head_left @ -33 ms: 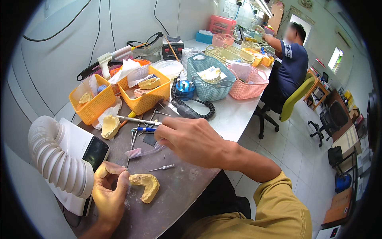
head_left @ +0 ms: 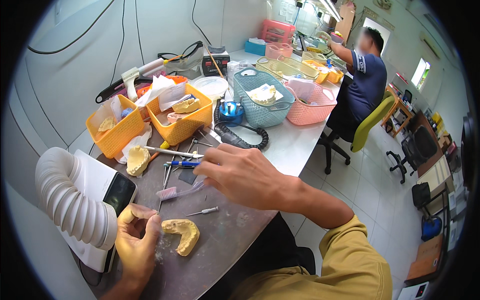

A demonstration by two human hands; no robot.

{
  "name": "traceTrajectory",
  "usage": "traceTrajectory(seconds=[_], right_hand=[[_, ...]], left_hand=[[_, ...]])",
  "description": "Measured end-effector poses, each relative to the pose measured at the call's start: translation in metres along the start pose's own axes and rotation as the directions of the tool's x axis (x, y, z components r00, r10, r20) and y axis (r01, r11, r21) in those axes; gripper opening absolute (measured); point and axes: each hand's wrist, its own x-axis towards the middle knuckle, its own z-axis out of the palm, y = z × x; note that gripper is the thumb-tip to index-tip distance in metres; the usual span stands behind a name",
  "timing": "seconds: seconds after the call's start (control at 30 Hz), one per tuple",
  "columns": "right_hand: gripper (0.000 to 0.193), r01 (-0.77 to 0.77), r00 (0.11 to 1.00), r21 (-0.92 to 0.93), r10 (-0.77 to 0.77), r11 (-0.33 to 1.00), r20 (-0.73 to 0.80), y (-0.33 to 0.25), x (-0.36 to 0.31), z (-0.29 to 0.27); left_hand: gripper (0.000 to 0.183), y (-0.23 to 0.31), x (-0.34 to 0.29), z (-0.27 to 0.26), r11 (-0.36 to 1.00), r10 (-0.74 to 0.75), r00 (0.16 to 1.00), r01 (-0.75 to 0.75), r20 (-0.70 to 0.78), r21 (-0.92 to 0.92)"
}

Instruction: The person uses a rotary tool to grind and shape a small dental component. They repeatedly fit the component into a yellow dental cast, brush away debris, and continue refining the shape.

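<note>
My left hand [head_left: 137, 237] is closed, thumb and fingertips pinched round a tiny pale piece too small to name. Beside it lies a yellow horseshoe-shaped dental cast [head_left: 184, 235] on the dark bench mat. My right hand [head_left: 247, 175] hovers with curled fingers over several tools; whatever it grips is hidden. The clear handle of a pink-bristled toothbrush [head_left: 170, 193] runs beneath its fingertips. Left of those fingers lie a blue pen-like tool [head_left: 184, 163] and a silver knife-like tool [head_left: 175, 152]. A small metal screwdriver [head_left: 204, 211] rests between the hands. Another yellow cast [head_left: 137, 160] stands farther left.
A ribbed white hose [head_left: 75, 195] arches over a white device at left. Orange baskets [head_left: 187, 131] with casts, a teal basket [head_left: 265, 107] and a pink basket [head_left: 312, 112] line the back. A coiled black cord [head_left: 257, 140] lies near. Another person [head_left: 370, 75] sits farther along the bench.
</note>
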Motion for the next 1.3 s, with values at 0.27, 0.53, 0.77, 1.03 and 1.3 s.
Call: traceTrajectory(seconds=[0.27,0.53,0.77,1.03,1.3], right_hand=[[0.013,0.005,0.985,-0.075,0.008,0.997,0.173,0.011,-0.009,0.008],[0.013,-0.074,0.997,0.02,0.073,0.997,0.036,0.008,-0.003,0.012],[0.015,-0.146,0.975,0.359,0.195,0.922,-0.105,-0.003,-0.002,0.001],[0.032,-0.158,0.957,0.493,0.256,0.856,-0.139,-0.013,-0.033,-0.006],[0.053,-0.198,0.957,0.438,0.269,0.877,-0.105,-0.032,-0.062,-0.006]], left_hand=[[0.006,-0.006,0.004,-0.003,1.0,-0.006,1.0,0.006,0.002,0.004],[0.006,-0.007,0.004,-0.005,0.998,0.066,0.998,-0.066,-0.013,0.008],[0.005,-0.009,0.005,-0.006,0.996,0.086,0.996,-0.087,-0.021,-0.015],[0.007,0.005,0.022,0.026,0.99,-0.03,0.996,0.018,-0.081,-0.136],[0.012,-0.026,0.03,0.021,0.99,0.016,0.992,-0.034,-0.128,-0.14]])
